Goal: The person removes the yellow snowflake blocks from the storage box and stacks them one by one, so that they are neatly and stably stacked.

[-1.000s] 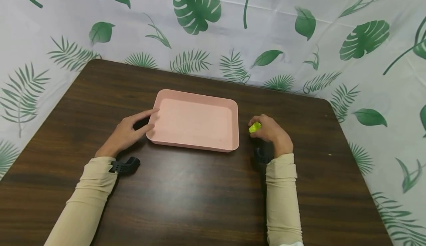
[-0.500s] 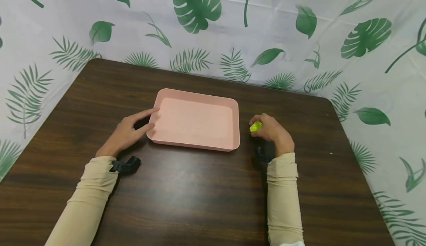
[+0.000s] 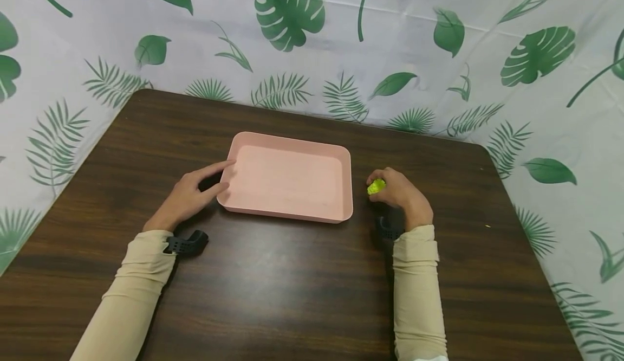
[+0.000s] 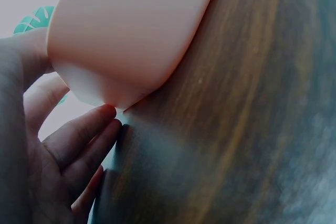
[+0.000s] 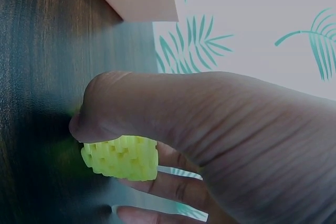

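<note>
A shallow pink tray (image 3: pixel 287 182) lies on the dark wooden table. My left hand (image 3: pixel 185 198) rests at its left end, fingers fairly straight and spread, with the index fingertip and thumb tip at the rim. In the left wrist view, the middle and ring fingertips (image 4: pixel 109 111) meet the lower outer wall by a tray corner (image 4: pixel 105 85). Right of the tray, my right hand (image 3: pixel 402 193) pinches a small yellow-green piece (image 3: pixel 376 187) between thumb and fingers, close to the tabletop. Its surface is bumpy, like small blocks, in the right wrist view (image 5: pixel 123 158); the thumb hides part of it.
Behind the table (image 3: pixel 273 274) hangs a white cloth (image 3: pixel 336 25) printed with green leaves. A tiny yellow speck (image 3: pixel 488 226) lies on the tabletop at the right. Black wrist mounts (image 3: pixel 187 243) sit at both cuffs.
The whole head view has shifted slightly. Both hands, the tray and the yellow-green piece keep their places relative to one another.
</note>
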Available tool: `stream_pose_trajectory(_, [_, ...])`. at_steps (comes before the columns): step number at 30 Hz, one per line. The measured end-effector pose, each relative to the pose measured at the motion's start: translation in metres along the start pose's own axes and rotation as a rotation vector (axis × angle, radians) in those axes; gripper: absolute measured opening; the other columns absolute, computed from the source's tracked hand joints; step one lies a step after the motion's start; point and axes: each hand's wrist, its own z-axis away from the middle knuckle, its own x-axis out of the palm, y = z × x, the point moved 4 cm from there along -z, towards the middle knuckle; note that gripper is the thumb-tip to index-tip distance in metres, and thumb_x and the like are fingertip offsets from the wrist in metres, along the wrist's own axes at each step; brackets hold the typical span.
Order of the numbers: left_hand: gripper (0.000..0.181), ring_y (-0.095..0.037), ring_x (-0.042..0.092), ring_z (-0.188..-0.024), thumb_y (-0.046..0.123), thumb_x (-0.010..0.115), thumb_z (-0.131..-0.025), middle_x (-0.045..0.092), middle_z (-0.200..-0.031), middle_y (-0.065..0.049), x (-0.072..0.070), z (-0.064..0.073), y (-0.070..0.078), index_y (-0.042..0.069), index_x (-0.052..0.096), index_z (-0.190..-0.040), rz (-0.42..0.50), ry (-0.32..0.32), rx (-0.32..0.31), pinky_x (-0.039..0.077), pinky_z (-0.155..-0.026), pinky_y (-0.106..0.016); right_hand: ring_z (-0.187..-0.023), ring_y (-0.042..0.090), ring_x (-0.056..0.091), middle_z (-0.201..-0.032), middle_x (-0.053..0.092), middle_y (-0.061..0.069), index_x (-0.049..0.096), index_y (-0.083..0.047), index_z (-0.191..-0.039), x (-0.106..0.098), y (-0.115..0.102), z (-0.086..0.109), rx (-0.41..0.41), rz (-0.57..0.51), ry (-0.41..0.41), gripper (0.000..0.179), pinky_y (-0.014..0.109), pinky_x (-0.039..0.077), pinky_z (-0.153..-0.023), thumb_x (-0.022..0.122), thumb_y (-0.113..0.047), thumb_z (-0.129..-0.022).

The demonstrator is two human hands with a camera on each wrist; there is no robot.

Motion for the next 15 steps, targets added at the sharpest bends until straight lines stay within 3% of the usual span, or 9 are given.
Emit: stream_pose_trajectory(15, [0.053, -0.035, 0.041, -0.147, 0.034, 0.063, -0.104, 0.048, -0.158, -0.007, 0.0059, -0.0011, -0.0028, 0.028, 0.051, -0.155, 0.024, -0.026, -0.010, 0.030, -0.117, -0.065, -0.105, 0.037, 0.053, -0.125, 0.053, 0.024, 0.065, 0.000, -0.128, 0.0057, 0.0048, 0.0007, 0.009, -0.011, -0.010, 0.039, 0.050, 0.051, -0.092, 0.071, -0.011, -0.091])
